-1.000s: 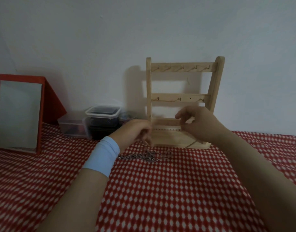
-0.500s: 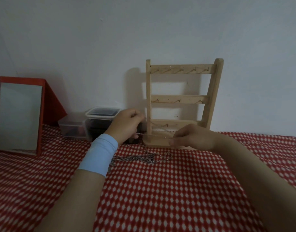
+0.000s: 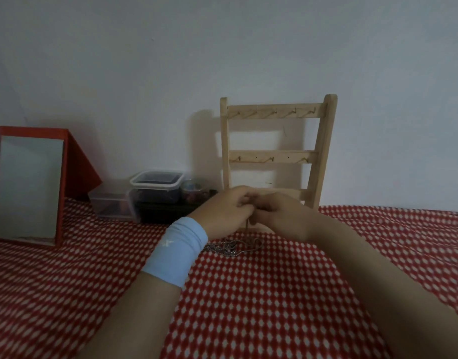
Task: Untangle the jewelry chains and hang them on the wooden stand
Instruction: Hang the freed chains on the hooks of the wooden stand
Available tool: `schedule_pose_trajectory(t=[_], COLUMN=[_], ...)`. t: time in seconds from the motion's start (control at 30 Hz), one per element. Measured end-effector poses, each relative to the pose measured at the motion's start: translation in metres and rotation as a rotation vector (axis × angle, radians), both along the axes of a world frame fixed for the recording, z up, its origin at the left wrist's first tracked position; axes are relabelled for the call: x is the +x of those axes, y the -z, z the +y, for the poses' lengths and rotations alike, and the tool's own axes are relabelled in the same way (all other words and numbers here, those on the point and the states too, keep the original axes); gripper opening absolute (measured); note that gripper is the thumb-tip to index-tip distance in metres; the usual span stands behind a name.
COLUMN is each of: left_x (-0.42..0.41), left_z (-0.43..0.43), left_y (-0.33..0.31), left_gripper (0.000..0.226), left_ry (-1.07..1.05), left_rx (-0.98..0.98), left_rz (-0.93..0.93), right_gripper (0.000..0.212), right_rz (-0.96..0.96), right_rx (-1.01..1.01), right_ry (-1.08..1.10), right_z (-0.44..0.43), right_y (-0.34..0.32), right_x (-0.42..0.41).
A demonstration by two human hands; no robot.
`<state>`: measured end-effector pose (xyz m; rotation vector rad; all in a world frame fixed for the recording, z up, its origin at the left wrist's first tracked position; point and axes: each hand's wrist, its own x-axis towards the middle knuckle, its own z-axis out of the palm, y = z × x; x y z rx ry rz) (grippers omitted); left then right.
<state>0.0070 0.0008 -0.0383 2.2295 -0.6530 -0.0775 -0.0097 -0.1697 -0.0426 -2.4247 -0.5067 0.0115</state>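
A wooden stand [image 3: 274, 156] with rows of small hooks leans against the wall at the back of the red-and-white cloth [image 3: 261, 307]. In front of its base my left hand [image 3: 222, 213], with a light blue wristband, and my right hand [image 3: 279, 216] meet with fingers curled. Both pinch a thin chain [image 3: 247, 224] that hangs down between them. Below the hands a tangled heap of silver chains [image 3: 233, 247] lies on the cloth. No chain hangs on the visible hooks.
A red-framed mirror [image 3: 28, 185] stands at the left. Clear plastic containers [image 3: 155, 187] and a small jar [image 3: 194, 193] sit by the wall, left of the stand.
My hands were apart with a chain stretched between them; they have come together in front of the stand's base, and the chain now hangs down from them.
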Motion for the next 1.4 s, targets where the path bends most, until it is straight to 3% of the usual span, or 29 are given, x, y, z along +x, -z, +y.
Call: schedule_pose_trajectory(t=[0.13, 0.37, 0.57, 0.73, 0.97, 1.1, 1.23, 1.4], left_x=[-0.003, 0.015, 0.021, 0.026, 0.039, 0.042, 0.042, 0.044], left_z=[0.0, 0.016, 0.024, 0.025, 0.011, 0.0, -0.008, -0.006], left_y=[0.008, -0.011, -0.028, -0.038, -0.058, -0.053, -0.05, -0.039], left_gripper=[0.023, 0.028, 0.033, 0.03, 0.027, 0.047, 0.055, 0.048], left_ry=[0.025, -0.104, -0.144, -0.153, -0.363, -0.583, -0.659, -0.591], left_rx=[-0.199, -0.097, -0.008, -0.184, -0.269, -0.225, -0.244, -0.311], left_rz=[0.148, 0.136, 0.099, 0.105, -0.179, -0.303, -0.175, -0.072], right_gripper=[0.023, 0.028, 0.029, 0.03, 0.026, 0.034, 0.036, 0.045], right_rz=[-0.125, -0.164, -0.117, -0.205, -0.455, -0.516, -0.447, -0.355], right_rx=[0.093, 0.237, 0.137, 0.179, 0.243, 0.173, -0.031, -0.047], right_ry=[0.106, 0.273, 0.288, 0.343, 0.499, 0.621, 0.751, 0.739], right_z=[-0.008, -0.018, -0.017, -0.016, -0.013, -0.011, -0.008, -0.007], right_y=[-0.006, -0.009, -0.003, -0.013, -0.043, -0.046, -0.041, -0.022], right_x=[0.003, 0.005, 0.006, 0.007, 0.021, 0.03, 0.036, 0.039])
